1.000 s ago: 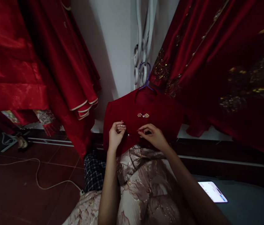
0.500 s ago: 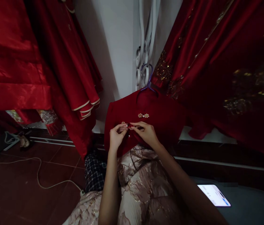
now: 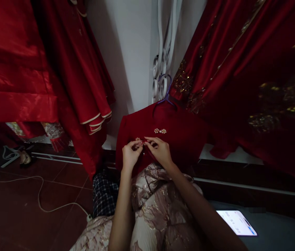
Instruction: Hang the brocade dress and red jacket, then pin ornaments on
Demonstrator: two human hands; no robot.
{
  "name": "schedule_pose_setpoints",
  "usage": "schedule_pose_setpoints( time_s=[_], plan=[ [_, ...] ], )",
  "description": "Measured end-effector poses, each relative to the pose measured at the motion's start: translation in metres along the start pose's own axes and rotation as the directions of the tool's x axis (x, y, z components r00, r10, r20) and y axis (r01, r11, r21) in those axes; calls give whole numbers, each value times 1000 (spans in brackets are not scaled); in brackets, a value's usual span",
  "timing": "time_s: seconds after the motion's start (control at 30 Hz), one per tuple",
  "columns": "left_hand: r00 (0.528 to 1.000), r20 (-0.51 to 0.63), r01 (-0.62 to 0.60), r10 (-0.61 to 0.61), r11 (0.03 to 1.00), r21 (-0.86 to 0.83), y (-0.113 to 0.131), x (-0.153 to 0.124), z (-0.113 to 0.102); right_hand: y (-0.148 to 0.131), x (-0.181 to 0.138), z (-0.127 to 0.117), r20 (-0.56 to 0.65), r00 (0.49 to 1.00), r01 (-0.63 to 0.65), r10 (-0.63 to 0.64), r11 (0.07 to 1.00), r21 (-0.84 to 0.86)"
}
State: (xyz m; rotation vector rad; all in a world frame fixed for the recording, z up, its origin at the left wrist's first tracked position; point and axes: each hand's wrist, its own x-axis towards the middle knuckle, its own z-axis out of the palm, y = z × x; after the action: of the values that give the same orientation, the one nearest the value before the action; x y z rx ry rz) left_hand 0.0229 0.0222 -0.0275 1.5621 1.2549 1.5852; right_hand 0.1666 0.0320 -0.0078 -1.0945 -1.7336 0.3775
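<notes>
Jacket (image 3: 181, 139) of dark red cloth hangs on a purple hanger (image 3: 166, 93) straight ahead of me, its hem touching the pale patterned fabric (image 3: 160, 209) spread over my lap. Both my hands are up at its front, close together, with the fingertips meeting. My left hand (image 3: 130, 156) is closed in a pinch on the lower clasp (image 3: 139, 141), a small pearly fastening on the chest. My right hand (image 3: 161, 152) is pinched shut on the same clasp from the other side, with the fingers curled over the cloth. I cannot tell whether the two halves of that clasp are joined, since my fingertips cover part of it. Higher up and a little to the right sits an upper clasp (image 3: 160, 131), apart from my hands.

Shiny red gowns (image 3: 19, 69) hang to my left, and a red gown with gold embroidery (image 3: 254, 76) hangs to my right, just beside the jacket. Checked cloth (image 3: 105, 191) shows by my left forearm. A lit phone (image 3: 236, 222) lies near my right arm, and a white cable (image 3: 40, 195) trails over the dark red floor tiles (image 3: 8, 219).
</notes>
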Motion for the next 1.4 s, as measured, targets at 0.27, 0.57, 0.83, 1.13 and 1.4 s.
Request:
schedule_pose_setpoints(
  time_s=[0.27, 0.57, 0.83, 1.13, 1.4],
  plan=[
    [997, -69, 40, -35, 996, 76, 7, -1, 3, 0, -7, 7, -40, 999, -12, 13, 1000, 22],
    [997, -59, 52, -48, 996, 71, 3, -1, 2, -1, -13, 11, -68, 997, -22, 25, 999, 45],
    [999, 22, -44, 43, 996, 79, 3, 0, -1, -4, -9, 16, -65, 998, -6, 11, 996, 85],
    [899, 422, 9, -116, 969, 247, -13, -6, -21, 22, -1, -43, 257, 929, -296, 266, 951, 87],
    [905, 409, -106, -115, 871, 480, -11, -12, -6, 34, -21, -56, 581, 718, -397, 383, 911, -110]
  ],
)
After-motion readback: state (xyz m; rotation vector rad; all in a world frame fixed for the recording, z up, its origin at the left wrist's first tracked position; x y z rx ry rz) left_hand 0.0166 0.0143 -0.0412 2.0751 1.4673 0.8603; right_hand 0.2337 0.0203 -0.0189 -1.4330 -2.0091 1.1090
